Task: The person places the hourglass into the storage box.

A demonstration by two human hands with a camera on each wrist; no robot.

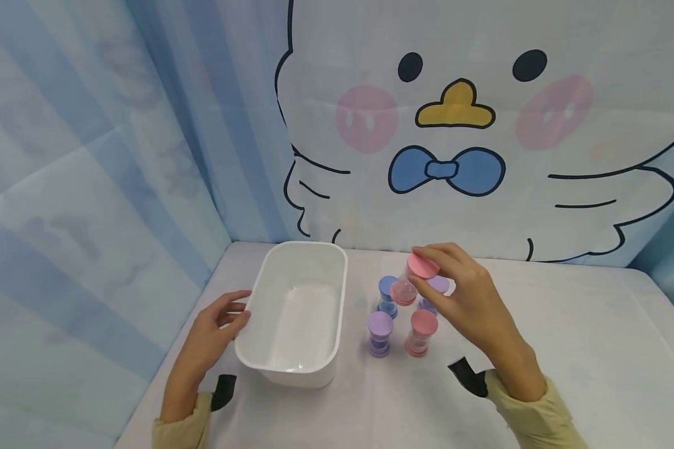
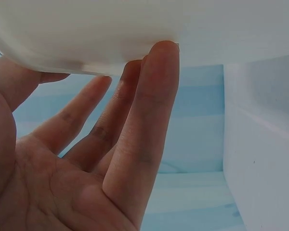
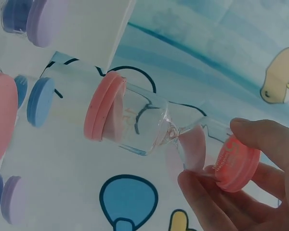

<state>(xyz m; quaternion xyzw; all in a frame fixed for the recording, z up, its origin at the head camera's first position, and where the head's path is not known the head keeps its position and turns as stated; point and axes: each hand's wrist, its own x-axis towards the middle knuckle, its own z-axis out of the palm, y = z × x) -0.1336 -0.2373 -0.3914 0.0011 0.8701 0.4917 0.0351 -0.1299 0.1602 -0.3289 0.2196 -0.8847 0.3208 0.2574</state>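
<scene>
Cartoon-bird backdrop [image 1: 455, 125], pale table [image 1: 584, 337]. Left hand [image 1: 213, 330], fingers straight, steadying white bin [image 1: 292, 312]. Right hand [image 1: 472, 305] pinching pink hourglass [image 1: 412, 280] cap, lifted above four standing hourglasses [image 1: 404, 324] beside bin.

My left hand [image 1: 216, 330] lies low with its fingers [image 2: 135, 120] straight and slightly spread. My right hand [image 1: 466, 293] is raised, forearm angled inward, fingertips [image 3: 253, 132] and thumb pinched together.

a staged tabletop booth: cartoon duck backdrop [image 1: 455, 137], blue curtains [image 1: 90, 156].
</scene>
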